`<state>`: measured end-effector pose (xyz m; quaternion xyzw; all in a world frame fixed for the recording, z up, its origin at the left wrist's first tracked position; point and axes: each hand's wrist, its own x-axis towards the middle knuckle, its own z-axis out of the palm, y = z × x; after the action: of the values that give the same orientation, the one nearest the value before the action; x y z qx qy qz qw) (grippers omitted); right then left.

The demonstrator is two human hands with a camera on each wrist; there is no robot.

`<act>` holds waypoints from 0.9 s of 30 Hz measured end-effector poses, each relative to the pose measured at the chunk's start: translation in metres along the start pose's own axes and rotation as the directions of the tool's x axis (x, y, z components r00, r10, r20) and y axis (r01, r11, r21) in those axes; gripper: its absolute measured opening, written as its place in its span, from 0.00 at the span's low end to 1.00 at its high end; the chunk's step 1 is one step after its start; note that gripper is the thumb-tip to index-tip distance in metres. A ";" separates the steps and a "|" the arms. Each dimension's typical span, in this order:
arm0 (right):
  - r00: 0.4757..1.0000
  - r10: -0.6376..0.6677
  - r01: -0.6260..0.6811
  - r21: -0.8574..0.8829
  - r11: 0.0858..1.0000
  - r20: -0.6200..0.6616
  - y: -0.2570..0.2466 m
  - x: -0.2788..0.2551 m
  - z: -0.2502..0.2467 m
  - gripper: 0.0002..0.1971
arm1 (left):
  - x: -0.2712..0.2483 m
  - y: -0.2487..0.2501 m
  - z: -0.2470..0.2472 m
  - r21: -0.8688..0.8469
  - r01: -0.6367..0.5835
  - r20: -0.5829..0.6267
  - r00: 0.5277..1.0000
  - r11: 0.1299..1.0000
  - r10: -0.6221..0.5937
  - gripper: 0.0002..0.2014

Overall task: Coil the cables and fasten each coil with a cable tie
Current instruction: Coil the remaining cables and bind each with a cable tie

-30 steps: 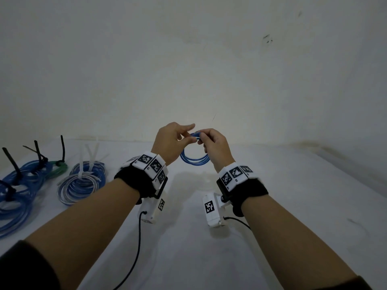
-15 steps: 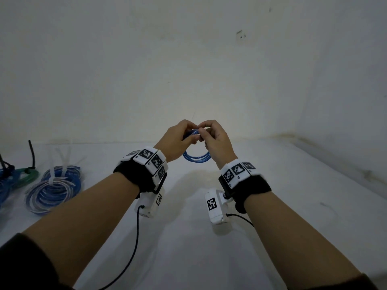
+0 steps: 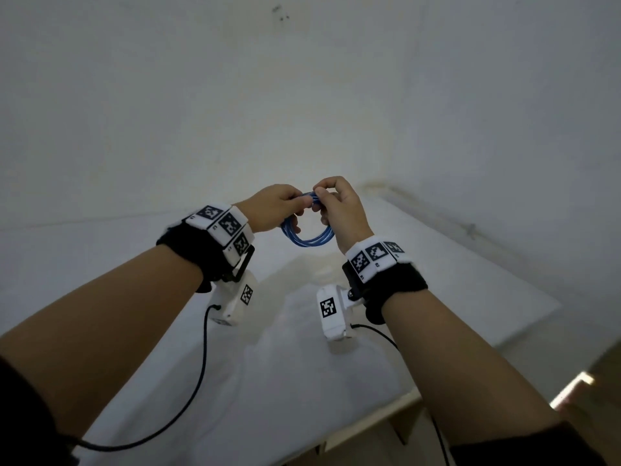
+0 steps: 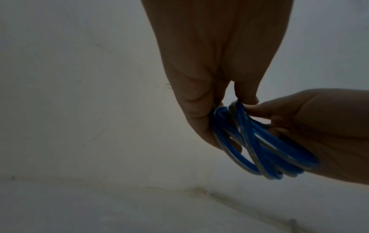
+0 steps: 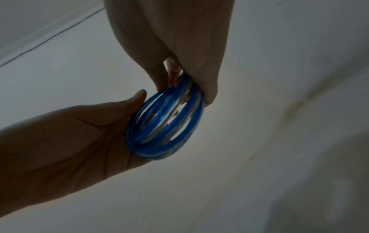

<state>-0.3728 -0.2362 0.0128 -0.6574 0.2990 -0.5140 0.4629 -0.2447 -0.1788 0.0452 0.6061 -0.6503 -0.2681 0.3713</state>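
A small coil of blue-and-white cable (image 3: 307,238) hangs in the air between my two hands, above the white table (image 3: 443,297). My left hand (image 3: 300,206) pinches the top of the coil from the left. My right hand (image 3: 320,197) pinches the same top part from the right, fingers curled. In the left wrist view the left hand (image 4: 229,102) grips the coil (image 4: 279,157) at its upper end. In the right wrist view the right hand (image 5: 179,78) clamps the coil (image 5: 159,151), and the left palm (image 5: 79,134) lies against its side. I can make out no cable tie.
A bare pale wall (image 3: 302,95) stands close behind the table. The table's right edge (image 3: 524,327) and front corner (image 3: 403,398) drop off to the floor. Black camera leads (image 3: 198,381) hang from both wrists.
The head view has swung to the right, so the tied coils at the left have left the picture. Both hands have stayed together on the blue coil, the left fingers now closed on it.
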 end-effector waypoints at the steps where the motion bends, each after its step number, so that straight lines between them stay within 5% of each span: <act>1: 1.000 0.006 -0.006 -0.011 1.000 -0.021 0.002 0.000 -0.012 0.09 | 0.005 0.006 0.009 -0.075 0.023 0.039 0.999 0.997 -0.020 0.11; 4: 0.998 0.044 -0.047 -0.063 0.997 -0.050 0.007 0.000 -0.042 0.08 | 0.017 0.019 0.034 -0.213 0.087 0.129 0.990 0.973 -0.061 0.12; 10: 0.968 0.247 -0.246 -0.047 0.968 0.034 0.007 -0.002 -0.092 0.11 | 0.039 0.030 0.081 0.011 0.031 0.092 0.995 0.999 -0.032 0.11; 14: 0.908 0.418 -0.379 -0.420 0.824 0.001 0.014 -0.001 -0.131 0.13 | 0.047 0.028 0.096 -0.019 0.000 0.025 1.000 1.000 0.000 0.11; 17: 0.849 0.525 -0.234 -0.846 0.480 0.064 0.024 -0.004 -0.157 0.08 | 0.050 0.026 0.101 -0.022 -0.013 0.009 1.000 1.000 0.014 0.13; 19: 0.778 0.619 -0.116 -0.944 0.310 0.108 0.026 -0.008 -0.168 0.10 | 0.051 0.025 0.103 -0.011 -0.019 0.003 1.000 1.000 0.019 0.15; 23: 0.667 0.729 -0.013 -0.976 0.219 0.155 0.025 -0.017 -0.173 0.15 | 0.053 0.020 0.108 0.001 -0.034 -0.008 0.999 0.999 0.034 0.19; 27: 0.663 0.732 0.025 -0.982 0.188 0.157 0.031 -0.022 -0.172 0.13 | 0.052 0.019 0.108 0.005 -0.055 -0.013 0.998 0.998 0.055 0.18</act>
<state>-0.5407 -0.2813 -0.0165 -0.8214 0.5262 0.1448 0.1657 -0.3428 -0.2389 0.0064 0.5904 -0.6649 -0.2524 0.3816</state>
